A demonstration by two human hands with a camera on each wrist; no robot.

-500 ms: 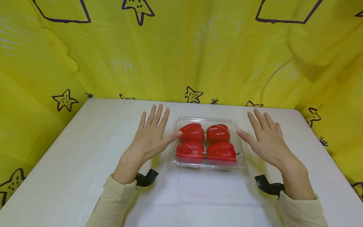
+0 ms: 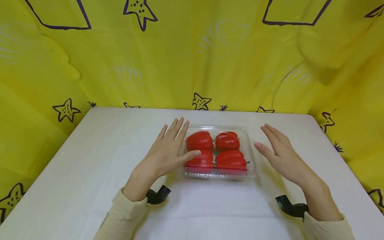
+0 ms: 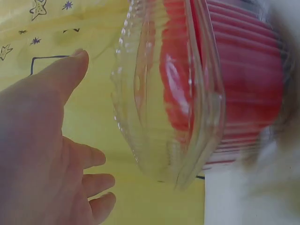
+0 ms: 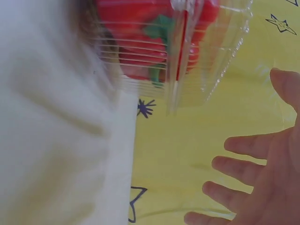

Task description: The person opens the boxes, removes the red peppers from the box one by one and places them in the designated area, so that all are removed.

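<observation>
Yellow curtain point(image 2: 168, 66) behind white table point(image 2: 75, 183); left hand point(image 2: 163, 156) partly masks clear box point(image 2: 250, 150).
Long axis runs left-right, 4 red peppers point(image 2: 230, 158) inside; left fingers extended, thumb wide, right hand point(image 2: 283, 158) likewise.

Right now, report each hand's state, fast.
Left hand: open, holding nothing, near the clear lidded container of red bell peppers.
Right hand: open, holding nothing, to the container's right.

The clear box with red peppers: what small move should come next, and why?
Probably ease the left hand and right hand inward to the sides of the clear box. One hand is near each side, but the wrist views show a gap between each hand and the box, so neither holds it yet.
</observation>
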